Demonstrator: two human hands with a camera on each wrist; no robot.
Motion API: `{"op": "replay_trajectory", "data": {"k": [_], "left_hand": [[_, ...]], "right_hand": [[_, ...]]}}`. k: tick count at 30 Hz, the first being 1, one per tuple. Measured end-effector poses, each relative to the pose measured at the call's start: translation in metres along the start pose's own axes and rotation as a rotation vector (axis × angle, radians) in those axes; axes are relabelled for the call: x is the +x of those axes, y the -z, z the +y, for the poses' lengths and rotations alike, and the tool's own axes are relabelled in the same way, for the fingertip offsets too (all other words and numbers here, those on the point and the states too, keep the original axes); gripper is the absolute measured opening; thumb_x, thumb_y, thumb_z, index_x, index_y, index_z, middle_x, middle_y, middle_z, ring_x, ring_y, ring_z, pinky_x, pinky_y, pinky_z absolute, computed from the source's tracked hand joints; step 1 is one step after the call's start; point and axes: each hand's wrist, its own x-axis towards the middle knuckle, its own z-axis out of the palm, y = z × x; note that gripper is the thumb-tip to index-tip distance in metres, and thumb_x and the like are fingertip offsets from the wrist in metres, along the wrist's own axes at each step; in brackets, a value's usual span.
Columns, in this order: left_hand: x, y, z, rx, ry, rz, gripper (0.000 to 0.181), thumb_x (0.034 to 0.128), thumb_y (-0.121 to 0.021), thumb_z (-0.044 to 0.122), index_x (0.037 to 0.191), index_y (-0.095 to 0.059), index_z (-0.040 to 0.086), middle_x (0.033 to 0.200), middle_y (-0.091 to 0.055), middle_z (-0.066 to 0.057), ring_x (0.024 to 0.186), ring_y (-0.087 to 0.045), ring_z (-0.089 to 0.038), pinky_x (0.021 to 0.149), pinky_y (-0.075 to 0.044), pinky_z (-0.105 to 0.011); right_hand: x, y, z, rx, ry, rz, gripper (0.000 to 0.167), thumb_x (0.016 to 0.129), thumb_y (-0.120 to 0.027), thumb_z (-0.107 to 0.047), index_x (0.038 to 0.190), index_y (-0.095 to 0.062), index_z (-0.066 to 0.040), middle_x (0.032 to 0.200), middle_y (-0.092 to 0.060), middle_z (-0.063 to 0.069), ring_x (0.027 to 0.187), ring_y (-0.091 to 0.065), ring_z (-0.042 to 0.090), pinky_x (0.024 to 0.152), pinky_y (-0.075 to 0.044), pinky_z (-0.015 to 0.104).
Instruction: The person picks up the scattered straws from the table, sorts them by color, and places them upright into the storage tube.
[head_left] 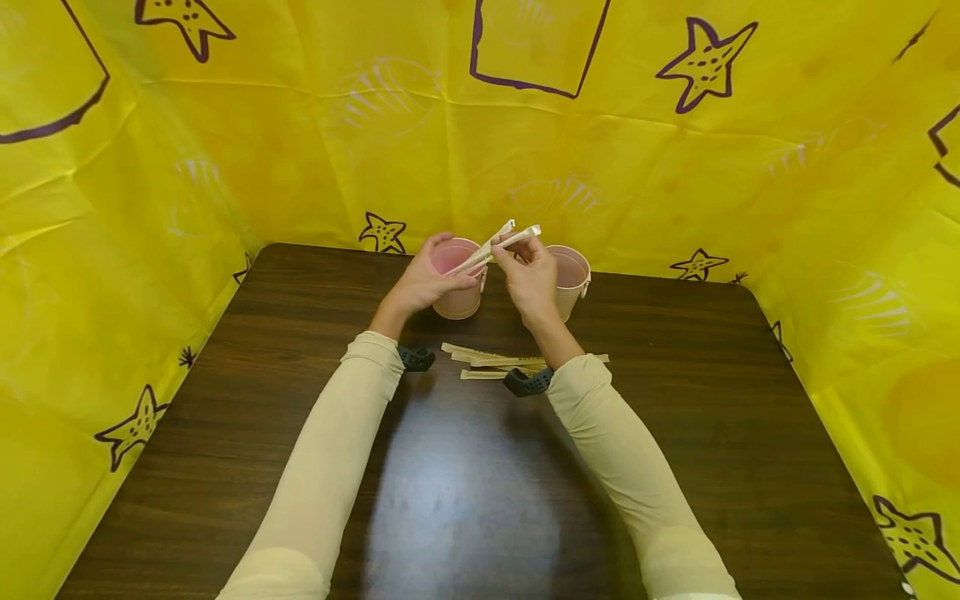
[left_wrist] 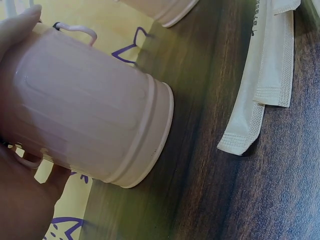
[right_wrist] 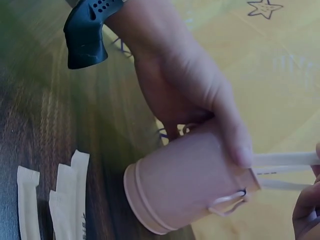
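The left hand (head_left: 423, 282) is wrapped around a pale pink bucket (head_left: 456, 305), its thumb over the rim; the right wrist view shows this hand (right_wrist: 187, 75) on the bucket (right_wrist: 185, 180) too. Between its fingertips the right hand (head_left: 531, 282) pinches several slim paper-wrapped sticks (head_left: 525, 237), slanted with their lower ends at the bucket's mouth. In the right wrist view, fingers (right_wrist: 307, 205) of the right hand touch the sticks (right_wrist: 282, 159) beyond the rim. The left wrist view has the bucket's side (left_wrist: 85, 105) close up, with part of the left hand (left_wrist: 25, 192).
A second pink bucket (head_left: 573, 296) stands just right of the right hand. More wrapped sticks (head_left: 487, 362) lie on the dark wooden table (head_left: 300, 450) in front of the buckets, partly under the right wrist. A yellow patterned cloth (head_left: 285, 133) rises behind and beside the table.
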Motion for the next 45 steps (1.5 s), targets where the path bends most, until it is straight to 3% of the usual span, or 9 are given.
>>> {"op": "replay_trajectory", "data": {"k": [12, 17, 19, 24, 30, 35, 40, 42, 45], "left_hand": [[0.001, 0.001, 0.005, 0.056, 0.015, -0.005, 0.102, 0.0756, -0.091, 0.029, 0.156, -0.03, 0.013, 0.151, -0.04, -0.015, 0.134, -0.048, -0.032, 0.118, -0.037, -0.048], [0.002, 0.001, 0.007, 0.14, 0.001, 0.009, 0.103, 0.0722, -0.093, 0.035, 0.154, -0.034, 0.013, 0.148, -0.034, -0.015, 0.133, -0.046, -0.032, 0.117, -0.038, -0.048], [0.003, 0.002, 0.007, 0.173, -0.002, 0.01, 0.104, 0.0711, -0.093, 0.037, 0.154, -0.035, 0.013, 0.148, -0.035, -0.015, 0.133, -0.046, -0.032, 0.117, -0.039, -0.048], [0.003, 0.007, 0.01, 0.279, -0.018, 0.012, 0.105, 0.0703, -0.093, 0.043, 0.154, -0.038, 0.011, 0.15, -0.039, -0.015, 0.135, -0.045, -0.032, 0.117, -0.038, -0.05], [-0.001, 0.006, 0.017, 0.351, -0.057, 0.016, 0.106, 0.072, -0.091, 0.044, 0.157, -0.036, 0.011, 0.155, -0.033, -0.017, 0.142, -0.036, -0.034, 0.119, -0.034, -0.053], [-0.007, -0.001, 0.032, 0.371, -0.122, 0.042, 0.11, 0.0712, -0.092, 0.043, 0.16, -0.031, 0.018, 0.161, -0.023, -0.013, 0.149, -0.02, -0.035, 0.119, -0.026, -0.057], [-0.012, -0.01, 0.066, 0.334, -0.185, 0.025, 0.114, 0.073, -0.089, 0.052, 0.163, -0.022, 0.032, 0.164, -0.021, -0.005, 0.148, -0.02, -0.03, 0.116, -0.033, -0.057], [-0.016, -0.015, 0.081, 0.299, -0.243, 0.036, 0.108, 0.0743, -0.089, 0.051, 0.161, -0.026, 0.034, 0.163, -0.024, -0.002, 0.144, -0.024, -0.026, 0.109, -0.042, -0.051], [-0.022, -0.03, 0.101, 0.261, -0.419, 0.096, 0.093, 0.0767, -0.089, 0.043, 0.154, -0.041, 0.025, 0.155, -0.037, -0.004, 0.137, -0.032, -0.025, 0.107, -0.041, -0.04]], "right_hand": [[-0.011, 0.022, -0.01, -0.031, 0.047, -0.08, 0.041, 0.09, -0.077, -0.006, 0.127, -0.063, 0.004, 0.123, -0.066, 0.027, 0.059, -0.049, 0.0, 0.052, -0.039, 0.013], [-0.025, 0.054, -0.017, -0.226, 0.048, -0.104, 0.045, 0.092, -0.077, -0.017, 0.132, -0.062, -0.002, 0.129, -0.065, 0.018, 0.077, -0.055, -0.002, 0.065, -0.046, 0.013], [-0.034, 0.069, -0.016, -0.331, 0.018, -0.149, 0.043, 0.093, -0.075, -0.018, 0.131, -0.062, -0.005, 0.13, -0.065, 0.016, 0.071, -0.052, 0.002, 0.06, -0.044, 0.016], [-0.056, 0.095, -0.001, -0.654, -0.02, -0.366, 0.031, 0.093, -0.074, -0.015, 0.121, -0.066, -0.005, 0.121, -0.071, 0.014, 0.066, -0.055, 0.013, 0.063, -0.046, 0.025], [-0.071, 0.107, 0.026, -0.849, -0.009, -0.574, 0.027, 0.091, -0.076, -0.013, 0.116, -0.071, -0.004, 0.114, -0.074, 0.014, 0.102, -0.07, 0.029, 0.092, -0.056, 0.043], [-0.075, 0.105, 0.035, -0.922, -0.016, -0.599, 0.031, 0.089, -0.078, -0.018, 0.117, -0.072, -0.005, 0.117, -0.072, 0.013, 0.112, -0.068, 0.032, 0.098, -0.054, 0.048], [-0.08, 0.106, 0.038, -0.98, -0.042, -0.58, 0.03, 0.09, -0.078, -0.024, 0.116, -0.074, -0.01, 0.113, -0.066, 0.012, 0.1, -0.065, 0.028, 0.085, -0.054, 0.045], [-0.083, 0.107, 0.04, -0.992, -0.049, -0.575, 0.027, 0.09, -0.079, -0.025, 0.114, -0.075, -0.013, 0.109, -0.064, 0.01, 0.095, -0.063, 0.025, 0.08, -0.053, 0.043], [-0.086, 0.109, 0.043, -1.002, -0.048, -0.576, 0.023, 0.09, -0.08, -0.026, 0.11, -0.075, -0.017, 0.107, -0.061, 0.007, 0.094, -0.062, 0.023, 0.078, -0.053, 0.041]]}}
